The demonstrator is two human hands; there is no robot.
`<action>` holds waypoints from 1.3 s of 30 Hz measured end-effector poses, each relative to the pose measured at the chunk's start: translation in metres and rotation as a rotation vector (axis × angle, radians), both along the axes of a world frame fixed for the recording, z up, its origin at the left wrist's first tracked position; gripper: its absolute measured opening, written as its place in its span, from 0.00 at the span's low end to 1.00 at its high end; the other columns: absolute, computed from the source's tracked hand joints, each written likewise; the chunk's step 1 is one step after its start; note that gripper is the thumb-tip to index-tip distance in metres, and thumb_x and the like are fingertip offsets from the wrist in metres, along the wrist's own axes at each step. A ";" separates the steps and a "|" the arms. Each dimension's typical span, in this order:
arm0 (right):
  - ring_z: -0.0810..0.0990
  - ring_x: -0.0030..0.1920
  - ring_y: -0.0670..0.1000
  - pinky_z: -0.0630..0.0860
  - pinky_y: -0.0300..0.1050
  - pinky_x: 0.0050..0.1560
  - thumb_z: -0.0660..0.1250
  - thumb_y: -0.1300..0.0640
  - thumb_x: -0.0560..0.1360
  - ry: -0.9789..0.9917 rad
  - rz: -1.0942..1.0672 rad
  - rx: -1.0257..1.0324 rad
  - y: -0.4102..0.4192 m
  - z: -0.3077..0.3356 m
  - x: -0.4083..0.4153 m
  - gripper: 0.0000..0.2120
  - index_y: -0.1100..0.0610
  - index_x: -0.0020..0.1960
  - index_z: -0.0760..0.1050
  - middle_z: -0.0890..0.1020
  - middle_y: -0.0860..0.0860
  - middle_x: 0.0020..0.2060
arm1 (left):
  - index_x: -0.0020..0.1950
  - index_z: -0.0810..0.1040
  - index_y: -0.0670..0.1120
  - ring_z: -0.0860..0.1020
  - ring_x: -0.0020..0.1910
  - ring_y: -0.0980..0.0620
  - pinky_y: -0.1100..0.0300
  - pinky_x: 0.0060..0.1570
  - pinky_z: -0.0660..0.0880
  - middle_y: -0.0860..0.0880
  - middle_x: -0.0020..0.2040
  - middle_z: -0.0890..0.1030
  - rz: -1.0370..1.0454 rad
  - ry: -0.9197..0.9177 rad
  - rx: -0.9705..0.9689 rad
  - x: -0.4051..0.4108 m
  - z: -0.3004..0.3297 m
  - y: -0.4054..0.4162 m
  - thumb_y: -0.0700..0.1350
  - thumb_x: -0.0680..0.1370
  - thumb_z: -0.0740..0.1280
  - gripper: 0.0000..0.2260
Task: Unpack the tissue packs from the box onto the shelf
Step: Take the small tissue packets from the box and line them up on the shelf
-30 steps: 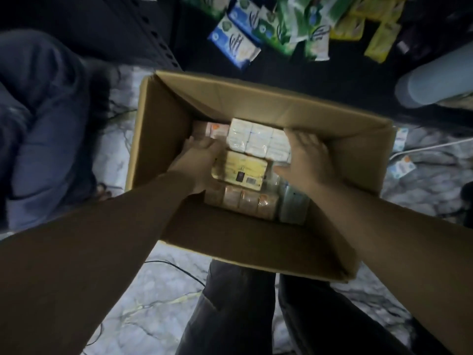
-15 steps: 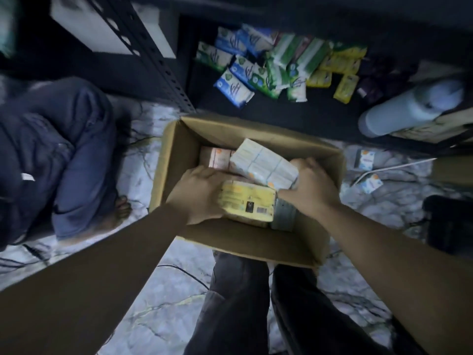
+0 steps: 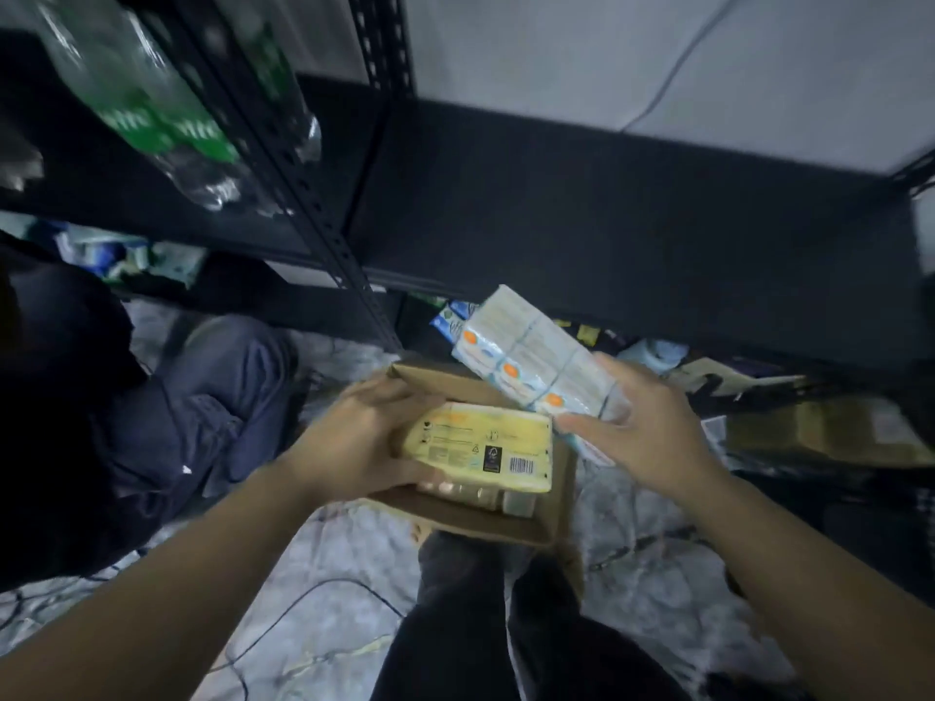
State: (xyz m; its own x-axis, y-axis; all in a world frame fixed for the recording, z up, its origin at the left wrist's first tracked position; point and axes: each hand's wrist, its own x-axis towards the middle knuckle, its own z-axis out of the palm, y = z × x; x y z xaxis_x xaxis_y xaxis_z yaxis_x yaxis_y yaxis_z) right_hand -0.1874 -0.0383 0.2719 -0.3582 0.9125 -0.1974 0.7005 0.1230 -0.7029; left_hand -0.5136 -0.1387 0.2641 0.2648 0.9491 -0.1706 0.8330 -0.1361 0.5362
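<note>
Holding one bundle in each of the hands, the person stands over the cardboard box (image 3: 458,518) on the marbled floor (image 3: 324,589). The left hand (image 3: 354,442) grips the yellow tissue pack (image 3: 480,455) by its left end, fingers curled over the top edge and the thumb below; this pack lies flat, just above the open box. The right hand (image 3: 642,430) holds the white tissue pack (image 3: 536,361) from the right side, thumb under its near end and fingers around the far side; it is tilted, and its upper end points toward the black shelf (image 3: 632,235). The yellow pack shows a barcode and small print. The white one is a wrapped block of small packets with orange dots on their ends. More packs are in the box below.
</note>
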 end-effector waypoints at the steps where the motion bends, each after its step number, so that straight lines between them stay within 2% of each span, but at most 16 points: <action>1: 0.76 0.52 0.34 0.69 0.24 0.50 0.82 0.42 0.67 0.004 0.010 0.019 0.003 0.020 0.002 0.34 0.45 0.70 0.76 0.80 0.43 0.55 | 0.74 0.77 0.50 0.77 0.62 0.48 0.50 0.63 0.72 0.50 0.63 0.80 -0.014 -0.001 0.036 0.001 0.020 0.002 0.68 0.70 0.75 0.37; 3: 0.76 0.55 0.33 0.70 0.25 0.53 0.82 0.41 0.67 0.025 0.009 0.055 0.009 0.061 0.007 0.37 0.47 0.72 0.75 0.80 0.42 0.57 | 0.75 0.75 0.49 0.76 0.61 0.51 0.49 0.62 0.73 0.51 0.64 0.79 -0.032 -0.002 0.081 0.005 0.060 0.007 0.67 0.71 0.75 0.37; 6: 0.79 0.60 0.42 0.76 0.41 0.61 0.82 0.40 0.66 0.064 0.011 0.115 0.019 0.127 0.013 0.41 0.51 0.74 0.75 0.80 0.44 0.60 | 0.76 0.74 0.47 0.75 0.60 0.53 0.49 0.60 0.74 0.51 0.63 0.79 -0.062 -0.001 0.158 0.010 0.122 0.019 0.65 0.73 0.75 0.37; 7: 0.80 0.60 0.43 0.76 0.42 0.61 0.81 0.39 0.66 0.077 0.020 0.142 0.022 0.149 0.015 0.41 0.51 0.74 0.75 0.81 0.43 0.60 | 0.76 0.74 0.47 0.74 0.60 0.54 0.50 0.61 0.73 0.51 0.63 0.79 -0.074 0.002 0.191 0.011 0.144 0.025 0.66 0.73 0.74 0.37; 11: 0.81 0.56 0.40 0.77 0.38 0.56 0.82 0.41 0.65 0.174 0.043 0.286 0.033 0.245 0.029 0.35 0.43 0.71 0.78 0.82 0.40 0.56 | 0.77 0.73 0.49 0.74 0.61 0.57 0.54 0.63 0.73 0.55 0.64 0.78 -0.117 0.010 0.329 0.016 0.237 0.046 0.70 0.72 0.72 0.39; 15: 0.80 0.61 0.43 0.76 0.45 0.63 0.80 0.36 0.63 0.202 0.054 0.421 0.038 0.330 0.043 0.41 0.46 0.74 0.76 0.81 0.40 0.59 | 0.79 0.71 0.53 0.72 0.64 0.59 0.57 0.65 0.70 0.59 0.65 0.76 -0.155 0.057 0.471 0.023 0.323 0.057 0.73 0.72 0.68 0.40; 19: 0.78 0.59 0.35 0.70 0.30 0.57 0.77 0.31 0.60 0.232 0.017 0.596 0.033 0.400 0.052 0.44 0.44 0.73 0.75 0.80 0.33 0.57 | 0.78 0.71 0.53 0.73 0.63 0.56 0.58 0.66 0.69 0.57 0.63 0.76 -0.182 0.091 0.587 0.030 0.398 0.061 0.70 0.73 0.70 0.38; 21: 0.78 0.58 0.34 0.72 0.33 0.55 0.78 0.31 0.60 0.259 0.008 0.662 0.029 0.432 0.055 0.39 0.39 0.69 0.77 0.79 0.32 0.55 | 0.78 0.72 0.52 0.73 0.63 0.56 0.57 0.66 0.70 0.56 0.63 0.77 -0.198 0.096 0.652 0.033 0.433 0.062 0.69 0.72 0.71 0.38; 24: 0.78 0.57 0.34 0.72 0.35 0.54 0.79 0.32 0.62 0.264 0.013 0.766 0.026 0.472 0.061 0.38 0.41 0.70 0.76 0.79 0.33 0.55 | 0.78 0.72 0.54 0.72 0.65 0.59 0.65 0.65 0.68 0.59 0.64 0.76 -0.215 0.125 0.736 0.036 0.477 0.063 0.71 0.72 0.69 0.38; 27: 0.76 0.58 0.30 0.70 0.26 0.54 0.76 0.28 0.62 0.239 0.025 0.881 0.025 0.507 0.062 0.36 0.28 0.68 0.70 0.78 0.28 0.57 | 0.78 0.72 0.53 0.72 0.65 0.60 0.69 0.64 0.66 0.59 0.64 0.76 -0.220 0.143 0.780 0.039 0.512 0.069 0.72 0.71 0.69 0.39; 29: 0.77 0.58 0.30 0.71 0.29 0.57 0.75 0.28 0.62 0.210 0.033 0.911 0.029 0.528 0.062 0.30 0.16 0.61 0.68 0.79 0.25 0.55 | 0.77 0.72 0.53 0.72 0.65 0.61 0.67 0.65 0.67 0.59 0.64 0.76 -0.218 0.149 0.791 0.041 0.530 0.076 0.72 0.71 0.69 0.39; 30: 0.76 0.58 0.29 0.72 0.31 0.59 0.74 0.28 0.62 0.194 0.036 0.922 0.032 0.537 0.062 0.28 0.15 0.59 0.69 0.78 0.22 0.54 | 0.77 0.72 0.53 0.72 0.64 0.60 0.66 0.65 0.68 0.58 0.63 0.76 -0.217 0.155 0.798 0.043 0.537 0.081 0.72 0.71 0.69 0.39; 32: 0.75 0.58 0.25 0.71 0.32 0.60 0.73 0.28 0.62 0.163 0.034 0.953 0.040 0.551 0.063 0.28 0.22 0.61 0.71 0.76 0.18 0.53 | 0.77 0.72 0.55 0.73 0.63 0.59 0.63 0.64 0.69 0.57 0.63 0.76 -0.217 0.161 0.805 0.044 0.549 0.091 0.72 0.71 0.70 0.38; 35: 0.82 0.55 0.39 0.78 0.46 0.60 0.75 0.30 0.65 0.129 0.010 0.944 0.057 0.565 0.068 0.31 0.40 0.64 0.77 0.84 0.36 0.53 | 0.77 0.71 0.60 0.73 0.60 0.58 0.61 0.62 0.71 0.56 0.60 0.77 -0.219 0.179 0.815 0.044 0.562 0.109 0.72 0.71 0.70 0.36; 37: 0.84 0.52 0.44 0.80 0.49 0.57 0.75 0.30 0.65 0.088 -0.027 0.916 0.067 0.572 0.074 0.28 0.43 0.60 0.81 0.86 0.41 0.50 | 0.76 0.68 0.64 0.72 0.58 0.59 0.65 0.60 0.70 0.56 0.59 0.77 -0.212 0.200 0.821 0.039 0.569 0.121 0.73 0.71 0.69 0.36; 39: 0.84 0.48 0.45 0.81 0.49 0.52 0.74 0.29 0.64 0.061 -0.050 0.888 0.076 0.579 0.079 0.27 0.42 0.57 0.82 0.86 0.42 0.46 | 0.76 0.70 0.62 0.72 0.57 0.58 0.65 0.59 0.70 0.55 0.58 0.77 -0.193 0.217 0.819 0.030 0.573 0.134 0.74 0.70 0.69 0.37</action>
